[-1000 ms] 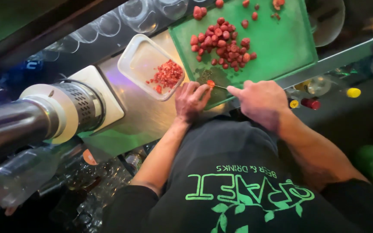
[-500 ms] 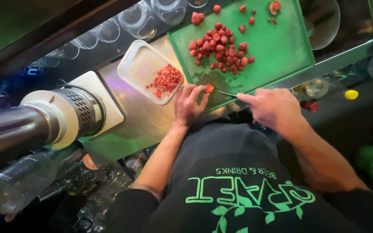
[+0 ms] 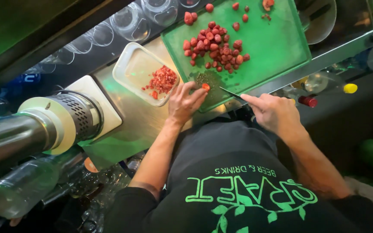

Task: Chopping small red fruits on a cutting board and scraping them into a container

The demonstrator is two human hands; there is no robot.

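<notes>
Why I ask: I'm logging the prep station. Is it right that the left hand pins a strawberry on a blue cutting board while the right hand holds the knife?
Not quite: the cutting board is green, as the head view shows. The left hand pins the strawberry while the right hand holds the knife.

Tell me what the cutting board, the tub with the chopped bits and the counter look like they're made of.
The cutting board looks like matte green plastic, flat and evenly coloured. The tub seems to be thin translucent whitish plastic, since its rim lets light through. The counter is probably brushed steel, grey with a soft streaky sheen.
</notes>
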